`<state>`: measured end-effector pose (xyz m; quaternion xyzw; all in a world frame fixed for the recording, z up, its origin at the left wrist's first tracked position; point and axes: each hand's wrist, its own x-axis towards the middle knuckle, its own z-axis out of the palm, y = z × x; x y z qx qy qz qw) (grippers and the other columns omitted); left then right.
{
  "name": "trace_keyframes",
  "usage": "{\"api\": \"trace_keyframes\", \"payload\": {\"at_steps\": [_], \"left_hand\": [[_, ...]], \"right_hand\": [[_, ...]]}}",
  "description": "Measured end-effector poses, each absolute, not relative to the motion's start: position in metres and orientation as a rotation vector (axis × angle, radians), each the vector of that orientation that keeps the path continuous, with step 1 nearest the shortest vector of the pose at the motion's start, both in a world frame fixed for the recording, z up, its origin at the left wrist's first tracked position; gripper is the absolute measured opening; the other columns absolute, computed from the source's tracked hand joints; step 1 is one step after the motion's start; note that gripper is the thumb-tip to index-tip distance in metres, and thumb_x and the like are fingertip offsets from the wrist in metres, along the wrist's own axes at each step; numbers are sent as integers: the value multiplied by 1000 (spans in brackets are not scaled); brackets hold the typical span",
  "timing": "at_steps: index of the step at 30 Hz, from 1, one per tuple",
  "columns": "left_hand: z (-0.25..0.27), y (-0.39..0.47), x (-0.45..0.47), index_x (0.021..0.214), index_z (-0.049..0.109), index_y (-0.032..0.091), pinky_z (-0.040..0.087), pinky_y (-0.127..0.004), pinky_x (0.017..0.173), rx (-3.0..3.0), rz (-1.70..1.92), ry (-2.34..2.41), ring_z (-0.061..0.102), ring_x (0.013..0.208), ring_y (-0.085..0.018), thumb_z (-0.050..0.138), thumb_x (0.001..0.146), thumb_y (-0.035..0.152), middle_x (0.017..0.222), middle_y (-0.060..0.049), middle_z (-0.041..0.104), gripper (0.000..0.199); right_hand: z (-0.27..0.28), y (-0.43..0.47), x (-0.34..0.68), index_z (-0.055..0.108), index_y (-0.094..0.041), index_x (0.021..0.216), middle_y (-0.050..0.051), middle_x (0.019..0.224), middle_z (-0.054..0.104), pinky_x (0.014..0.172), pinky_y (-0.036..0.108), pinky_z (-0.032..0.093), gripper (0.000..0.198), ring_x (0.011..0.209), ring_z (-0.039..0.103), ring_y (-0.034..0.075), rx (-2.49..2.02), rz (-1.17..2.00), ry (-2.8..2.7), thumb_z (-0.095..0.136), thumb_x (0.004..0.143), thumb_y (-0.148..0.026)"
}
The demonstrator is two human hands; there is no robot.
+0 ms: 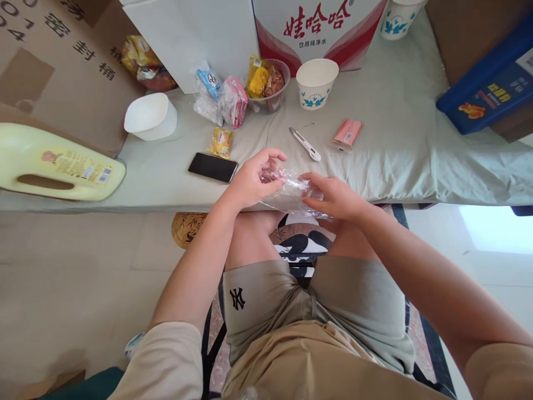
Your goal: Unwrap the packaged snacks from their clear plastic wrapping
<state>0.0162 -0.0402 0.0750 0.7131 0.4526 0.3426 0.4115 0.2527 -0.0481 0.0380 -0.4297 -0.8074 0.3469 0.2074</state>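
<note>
Crumpled clear plastic wrap (291, 191) is stretched between my two hands at the front edge of the cloth-covered surface. My left hand (258, 176) has its fingers curled round the left end of the film. On the other end, my right hand (333, 194) pinches the film between thumb and fingers. Just beyond the hands lies a white utility knife (305, 144). To its right is a pink packet (348, 134). A black phone (212, 167) rests left of my left hand, with a small yellow packet (221, 142) behind it.
A paper cup (317, 83) and a clear bowl (267, 103) of packets stand behind. Wrapped pink and blue packs (235, 103) sit beside the bowl. A white tub (150, 116) and a yellow jug (58, 161) are left. At right leans a blue box (491, 78).
</note>
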Motion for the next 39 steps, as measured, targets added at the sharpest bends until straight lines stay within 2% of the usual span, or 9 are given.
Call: {"api": "trace_keyframes", "payload": {"at_steps": [3,6,9,12,16,20,26,32,39], "left_hand": [[80,-34,6,117,57,24,53,-30,83,1640,1009,1074,65,93,-15,74,75,22,104,-2,64,46],[65,-34,4,120,55,27,52,-33,91,1310,1177,1034,63,113,-19,68,83,34,122,-5,63,40],[40,-50,25,105,63,19,55,-34,87,907,1002,1066,67,107,-21,61,86,41,114,-10,69,29],[20,-75,52,99,66,15,56,-30,82,825,775,1108,70,92,-18,68,78,23,101,-8,74,22],[13,-92,62,92,63,16,54,-26,69,864,700,1184,70,72,-15,59,79,19,81,-4,73,14],[15,-93,47,99,62,16,50,-26,60,904,611,1224,66,57,-14,58,79,25,67,-1,68,23],[2,-106,39,125,53,20,49,-25,61,965,545,1122,69,66,-16,68,78,36,71,-2,70,52],[-39,-131,39,101,56,20,40,-22,49,838,716,1108,56,45,-12,70,74,38,52,4,60,36],[-49,-131,34,73,62,18,47,-26,58,671,874,1069,60,58,-13,78,60,30,66,1,63,24]], "right_hand": [[43,-52,254,60,-20,94,-1,69,62,64,30,43,19,64,58,16,-1294,1133,-2031,60,80,-33],[40,-61,250,53,-21,77,-3,62,56,59,27,42,14,57,54,12,-1298,1358,-1635,60,79,-33],[31,-76,236,50,-21,77,-4,63,55,57,27,43,17,54,53,11,-1238,1516,-1263,62,76,-34],[18,-91,227,53,-22,84,-4,67,60,61,28,47,24,62,59,14,-1126,1689,-1129,68,73,-38],[3,-105,231,57,-22,88,-3,71,66,64,29,49,29,66,63,15,-1102,1833,-1048,70,73,-44],[-8,-112,239,52,-22,77,-4,63,64,60,29,50,32,57,61,14,-1221,1844,-1018,73,70,-45],[-32,-124,233,49,-25,89,-4,63,67,62,33,52,35,56,63,17,-1172,1860,-958,71,71,-46],[-51,-138,232,51,-27,110,-5,62,63,58,33,48,43,56,62,18,-1069,1943,-1019,67,76,-48],[-52,-130,233,58,-22,71,-1,67,60,66,31,47,19,64,55,16,-1056,1907,-981,65,69,-40]]}}
